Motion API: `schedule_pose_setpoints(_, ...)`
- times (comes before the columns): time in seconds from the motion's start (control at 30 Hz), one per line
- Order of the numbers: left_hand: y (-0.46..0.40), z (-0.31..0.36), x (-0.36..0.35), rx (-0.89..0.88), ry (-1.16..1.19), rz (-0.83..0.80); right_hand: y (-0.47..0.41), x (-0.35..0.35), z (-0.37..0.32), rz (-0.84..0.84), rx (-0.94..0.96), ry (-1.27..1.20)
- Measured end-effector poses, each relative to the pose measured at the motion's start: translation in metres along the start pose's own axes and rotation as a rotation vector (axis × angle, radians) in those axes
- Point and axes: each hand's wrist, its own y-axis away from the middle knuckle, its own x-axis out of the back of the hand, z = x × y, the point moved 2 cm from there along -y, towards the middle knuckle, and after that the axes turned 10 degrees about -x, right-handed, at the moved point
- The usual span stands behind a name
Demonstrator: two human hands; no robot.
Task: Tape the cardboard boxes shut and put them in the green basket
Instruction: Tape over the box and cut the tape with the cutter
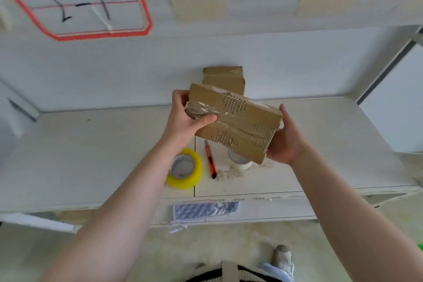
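left hand (183,119) and right hand (282,142) grip taped cardboard box (233,121) mid-frame, tilted | risk: slick tape, box slips onto utility knife (211,159) | green basket possibly at lower-right edge

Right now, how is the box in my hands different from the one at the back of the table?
The held box is off the table, tilted, gripped by the left hand and right hand; the back box sits by the wall, untouched. The held box looks larger and worn. Both are brown, taped cardboard.

The white surface (320,144) carries a yellow tape roll (185,169). Just right of the roll lies a red box cutter (210,159), then a white cup (239,160) amid crumbs. Behind the roll, against the wall, stands a cardboard box (223,78).
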Motion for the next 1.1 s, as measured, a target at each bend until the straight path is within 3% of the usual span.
schedule_pose_setpoints(0.13, 0.004, -0.006, 0.058, 0.068, -0.121, -0.110, -0.013, -0.029, 0.034, 0.139, 0.179, 0.033)
schedule_pose_setpoints(0.17, 0.008, -0.008, 0.066, 0.159, -0.119, -0.135, -0.015, -0.034, 0.039, 0.178, 0.264, 0.035)
schedule_pose_setpoints(0.23, 0.017, -0.005, 0.065, 0.460, 0.119, -0.124, -0.014, -0.050, 0.047, 0.205, 0.446, 0.095)
schedule_pose_setpoints(0.33, 0.022, -0.014, 0.047, 0.776, 0.504, 0.097, -0.016, -0.080, 0.059, 0.187, 0.656, 0.456)
schedule_pose_setpoints(0.43, 0.023, -0.031, 0.049, 0.794, 0.577, 0.377, -0.020, -0.103, 0.066, 0.170, 0.777, 0.795)
schedule_pose_setpoints(0.53, 0.025, -0.050, 0.070, 0.727, 0.676, 0.352, -0.031, -0.117, 0.062, 0.086, 0.724, 0.702)
schedule_pose_setpoints(0.63, 0.032, -0.060, 0.091, 0.704, 0.710, 0.251, -0.049, -0.123, 0.053, 0.117, 0.441, 0.491)
schedule_pose_setpoints(0.7, 0.035, -0.065, 0.100, 0.684, 0.689, 0.215, -0.057, -0.131, 0.056, 0.008, 0.205, 0.439)
schedule_pose_setpoints(0.77, 0.035, -0.069, 0.106, 0.694, 0.616, 0.273, -0.061, -0.139, 0.065, -0.080, 0.120, 0.373)
schedule_pose_setpoints(0.83, 0.034, -0.073, 0.114, 0.718, 0.349, 0.407, -0.070, -0.144, 0.074, -0.061, 0.147, 0.390)
schedule_pose_setpoints(0.9, 0.033, -0.071, 0.122, 0.734, 0.093, 0.406, -0.079, -0.153, 0.085, 0.026, 0.220, 0.537)
schedule_pose_setpoints(1.03, 0.029, -0.061, 0.143, 0.831, 0.284, 0.217, -0.096, -0.184, 0.124, 0.069, 0.388, 0.948)
schedule_pose_setpoints(1.1, 0.031, -0.073, 0.168, 0.784, 0.223, 0.195, -0.110, -0.198, 0.145, 0.058, 0.428, 1.126)
